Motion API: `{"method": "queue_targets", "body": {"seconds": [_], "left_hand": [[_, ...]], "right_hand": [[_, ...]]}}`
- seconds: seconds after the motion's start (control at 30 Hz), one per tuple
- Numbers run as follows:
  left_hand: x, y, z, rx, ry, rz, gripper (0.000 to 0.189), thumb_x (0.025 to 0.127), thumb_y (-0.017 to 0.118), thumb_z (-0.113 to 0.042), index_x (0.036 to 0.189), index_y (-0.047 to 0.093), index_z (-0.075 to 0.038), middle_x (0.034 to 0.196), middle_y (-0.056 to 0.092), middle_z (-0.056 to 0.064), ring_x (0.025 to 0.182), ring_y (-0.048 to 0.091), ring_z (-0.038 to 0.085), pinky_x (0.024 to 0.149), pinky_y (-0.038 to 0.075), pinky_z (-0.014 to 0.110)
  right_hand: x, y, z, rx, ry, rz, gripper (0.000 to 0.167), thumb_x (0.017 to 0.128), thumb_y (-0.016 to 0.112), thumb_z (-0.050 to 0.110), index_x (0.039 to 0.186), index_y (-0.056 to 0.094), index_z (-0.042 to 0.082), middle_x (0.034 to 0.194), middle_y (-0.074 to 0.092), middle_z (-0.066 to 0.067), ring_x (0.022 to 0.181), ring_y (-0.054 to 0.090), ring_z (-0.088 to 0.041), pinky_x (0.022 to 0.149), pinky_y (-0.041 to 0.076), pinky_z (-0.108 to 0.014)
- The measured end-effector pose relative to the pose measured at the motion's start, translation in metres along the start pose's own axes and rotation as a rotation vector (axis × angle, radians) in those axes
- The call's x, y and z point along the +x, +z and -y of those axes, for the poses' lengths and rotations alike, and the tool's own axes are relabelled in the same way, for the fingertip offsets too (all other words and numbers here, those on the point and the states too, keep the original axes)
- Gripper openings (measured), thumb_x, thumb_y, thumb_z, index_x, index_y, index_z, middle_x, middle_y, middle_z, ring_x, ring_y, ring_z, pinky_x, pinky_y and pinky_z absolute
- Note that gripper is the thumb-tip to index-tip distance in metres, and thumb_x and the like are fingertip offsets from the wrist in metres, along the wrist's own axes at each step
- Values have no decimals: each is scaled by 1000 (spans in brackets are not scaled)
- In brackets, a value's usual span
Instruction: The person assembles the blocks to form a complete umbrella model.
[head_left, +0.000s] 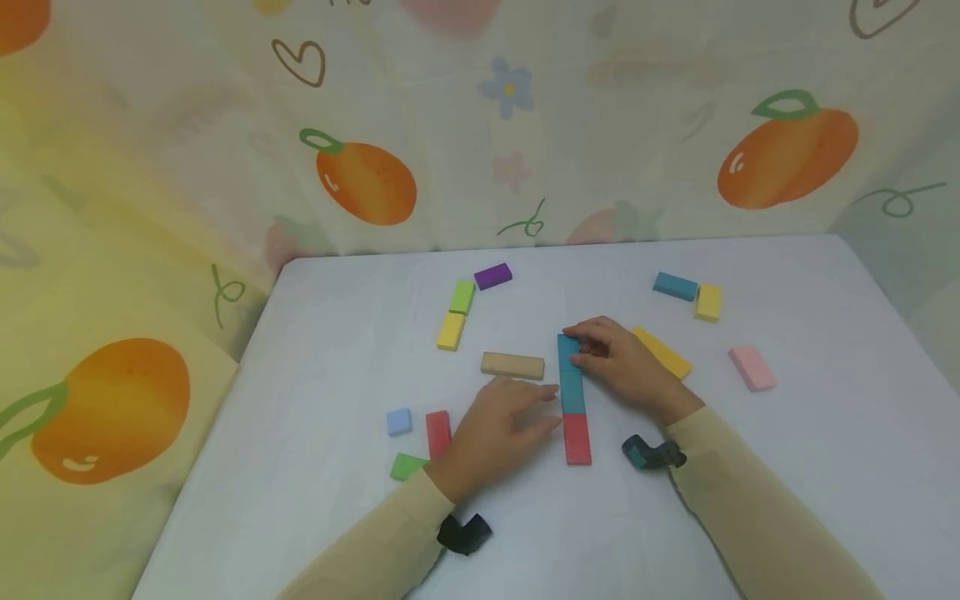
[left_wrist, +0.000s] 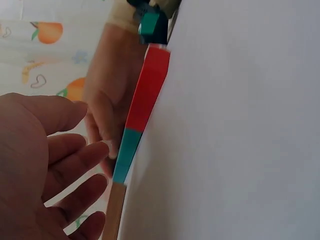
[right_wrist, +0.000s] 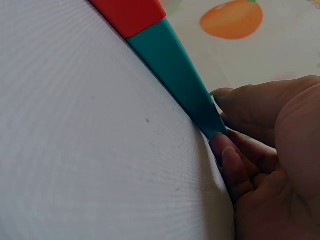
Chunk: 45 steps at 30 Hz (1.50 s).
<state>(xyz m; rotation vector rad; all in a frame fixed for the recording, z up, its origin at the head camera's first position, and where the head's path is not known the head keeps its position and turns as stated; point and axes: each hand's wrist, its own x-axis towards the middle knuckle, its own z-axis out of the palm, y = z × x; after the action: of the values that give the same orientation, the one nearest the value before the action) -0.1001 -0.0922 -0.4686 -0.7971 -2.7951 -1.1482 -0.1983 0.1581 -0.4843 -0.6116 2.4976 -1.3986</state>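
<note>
A straight row of blocks lies on the white table: a red block point(head_left: 577, 439) nearest, then a teal block point(head_left: 572, 392), then a second teal block point(head_left: 567, 352) at the far end. My right hand point(head_left: 626, 367) pinches that far teal block, fingertips round its end in the right wrist view. To the left of the row, my left hand point(head_left: 491, 429) holds nothing; its fingers are loosely bent and spread, tips close to the row's left side. Beyond the left hand lies a plain wooden block point(head_left: 513, 365).
Left of the row lie a blue block point(head_left: 399, 422), another red block point(head_left: 438, 433) and a green block point(head_left: 407, 466). Farther back are lime point(head_left: 462, 297), yellow point(head_left: 451, 331) and purple point(head_left: 492, 276) blocks. Right: blue point(head_left: 675, 286), yellow point(head_left: 708, 302), orange-yellow point(head_left: 663, 353) and pink point(head_left: 752, 367) blocks.
</note>
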Motion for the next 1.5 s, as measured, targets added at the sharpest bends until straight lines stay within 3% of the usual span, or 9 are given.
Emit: {"method": "queue_targets", "body": {"seconds": [0.1,0.23,0.33,0.47,0.7,1.03,1.5], "left_hand": [[5,-9,4,24,-21,-32,42,104,77,-28,143,73,-13,140,71,-3,132,59,17,109,48,42],[12,-20,16,101,-82,-50,48,102,80,-20,147,69,-12,145,68,-1,132,56,22,110,46,43],[17,-27,28,197,-162,-18,56,100,81,-16,153,64,-14,147,65,0,131,53,25,109,44,47],[25,-31,42,269,-205,29,52,100,79,-12,150,68,-17,144,65,1,130,53,28,104,41,52],[38,-36,51,209,-241,51,34,100,80,-9,134,78,-15,122,69,1,113,57,26,99,44,46],[56,-36,59,147,-309,74,34,102,80,-13,136,77,-15,123,68,0,117,56,22,102,49,38],[83,-31,59,160,-309,30,33,102,81,-17,134,77,-14,127,68,0,118,56,21,102,50,36]], "right_hand": [[0,0,1,-1,7,-1,41,107,72,10,147,67,8,138,62,-6,115,60,-25,106,50,-46],[0,0,0,-3,17,-5,42,106,73,11,148,66,8,138,62,-6,115,60,-24,106,50,-46],[0,0,-1,-7,17,-4,42,106,73,12,148,66,9,138,63,-5,115,60,-24,105,51,-46],[0,1,-3,-21,22,-2,41,107,73,14,148,66,11,137,63,-3,116,60,-23,105,50,-45],[0,0,-1,-5,39,7,40,107,73,17,147,67,13,135,63,-1,117,59,-23,105,50,-45],[-2,-2,-1,6,49,9,37,106,74,16,143,72,15,132,64,0,119,59,-24,105,51,-46],[-2,-2,-3,30,54,3,40,107,72,16,146,68,14,133,64,0,118,60,-23,105,51,-45]]}}
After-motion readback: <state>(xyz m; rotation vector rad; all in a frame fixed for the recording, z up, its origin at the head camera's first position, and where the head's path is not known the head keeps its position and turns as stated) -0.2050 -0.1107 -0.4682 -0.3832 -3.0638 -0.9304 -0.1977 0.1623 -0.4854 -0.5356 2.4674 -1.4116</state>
